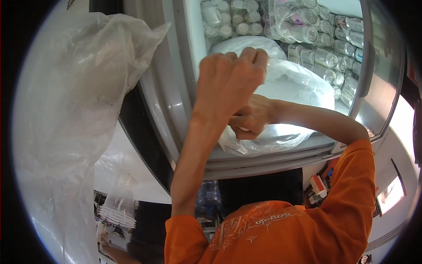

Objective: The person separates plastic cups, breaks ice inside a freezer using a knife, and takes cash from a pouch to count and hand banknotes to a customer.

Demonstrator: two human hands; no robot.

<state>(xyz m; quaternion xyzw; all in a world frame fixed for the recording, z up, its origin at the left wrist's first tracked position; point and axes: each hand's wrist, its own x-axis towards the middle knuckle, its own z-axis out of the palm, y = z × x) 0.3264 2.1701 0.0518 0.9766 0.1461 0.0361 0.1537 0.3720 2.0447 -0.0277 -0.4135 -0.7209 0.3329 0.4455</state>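
Observation:
A clear plastic bag [303, 81], puffed out and pale, lies at the open top of a chest cooler, under and around both hands. My left hand [233, 77] is raised over the bag with its fingers curled closed; what it grips is hidden. Just below and to the right, touching or nearly touching its wrist, my right hand [251, 118] is closed on gathered plastic of the bag. Part of the bag spreads below my right hand to the cooler's front edge.
Many cans [325, 57] lie in rows inside the cooler [176, 105]. Its glass lid [380, 83] is at the right. A large translucent plastic sheet or bag [70, 119] hangs at the left. Below are a stack of white items [118, 216] and blue-tinted bottles [208, 193].

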